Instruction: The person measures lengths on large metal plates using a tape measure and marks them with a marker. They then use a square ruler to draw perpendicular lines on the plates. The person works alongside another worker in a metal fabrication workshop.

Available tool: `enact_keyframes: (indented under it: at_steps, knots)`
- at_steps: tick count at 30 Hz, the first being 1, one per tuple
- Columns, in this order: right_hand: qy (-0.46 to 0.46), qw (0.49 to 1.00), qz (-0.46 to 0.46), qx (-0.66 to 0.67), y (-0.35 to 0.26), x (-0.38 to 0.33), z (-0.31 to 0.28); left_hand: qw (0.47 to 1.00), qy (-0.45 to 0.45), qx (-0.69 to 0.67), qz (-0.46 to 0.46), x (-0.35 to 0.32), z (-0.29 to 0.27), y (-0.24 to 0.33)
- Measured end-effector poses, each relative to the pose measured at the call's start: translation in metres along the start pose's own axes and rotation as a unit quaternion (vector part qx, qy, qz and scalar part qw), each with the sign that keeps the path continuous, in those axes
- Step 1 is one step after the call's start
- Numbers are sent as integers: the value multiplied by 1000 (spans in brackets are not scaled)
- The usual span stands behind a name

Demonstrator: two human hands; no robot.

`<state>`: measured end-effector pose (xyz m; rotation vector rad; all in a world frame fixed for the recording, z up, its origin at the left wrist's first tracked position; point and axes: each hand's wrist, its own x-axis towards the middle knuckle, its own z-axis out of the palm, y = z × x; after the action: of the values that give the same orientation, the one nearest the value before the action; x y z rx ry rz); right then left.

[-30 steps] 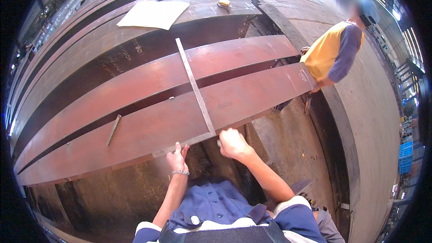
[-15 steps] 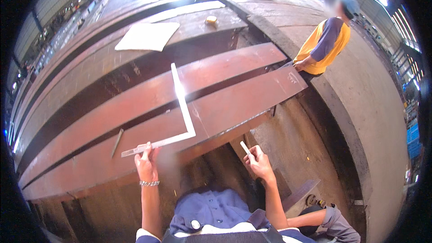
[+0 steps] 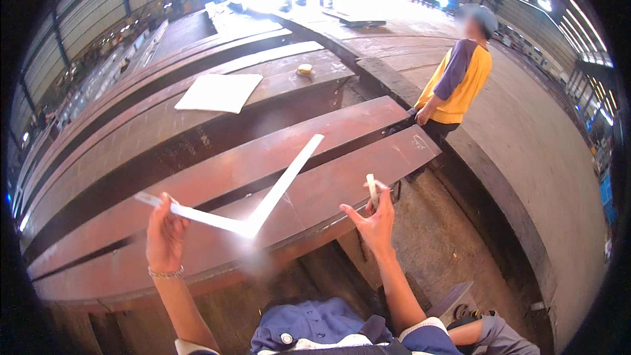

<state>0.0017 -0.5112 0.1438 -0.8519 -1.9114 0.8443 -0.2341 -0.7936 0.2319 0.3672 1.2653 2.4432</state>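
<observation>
My left hand (image 3: 165, 236), with a bracelet on the wrist, is closed around one arm of a white L-shaped square (image 3: 284, 183). The square is raised above the reddish-brown steel bar (image 3: 342, 187), its corner toward me and its other arm slanting away to the right. Over the near edge of that bar, my right hand (image 3: 376, 225) holds a short white stick of chalk (image 3: 372, 187) upright among its fingers, with the thumb spread apart. A second reddish bar (image 3: 368, 118) lies just beyond, across a narrow gap.
At the right stands a person (image 3: 457, 82) in a yellow and purple shirt, by the bars' ends. A white sheet (image 3: 220, 92) and a small yellow block (image 3: 304, 70) rest on a farther beam (image 3: 276, 77). Dark gaps separate the beams. Someone's bent leg (image 3: 503, 336) shows at lower right.
My left hand has moved left and lifted the square off the bar, turning its long arm to the right. My right hand has risen forward over the bar, its thumb spreading.
</observation>
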Motion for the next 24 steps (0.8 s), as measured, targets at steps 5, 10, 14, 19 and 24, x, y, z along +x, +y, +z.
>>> enact_keyframes:
  at_steps: [5, 10, 14, 19, 24]
  knots:
    - [-14, 985, -168, -33, 8, 18, 34, 989, -92, -77, -92, 15, -10, 13]
    - [-178, 982, 54, 17, 32, 7, 56, 977, -11, -172, -127, 49, -37, -3]
    - [-121, 979, -156, 42, 34, 23, 88, 965, 44, -194, -173, 98, -77, -23]
    - [-207, 974, -88, 18, 17, 30, 113, 968, 136, -138, -160, 178, -107, -73]
    - [-232, 952, 158, 125, 21, 5, 159, 974, 112, 92, -176, 233, -126, -121]
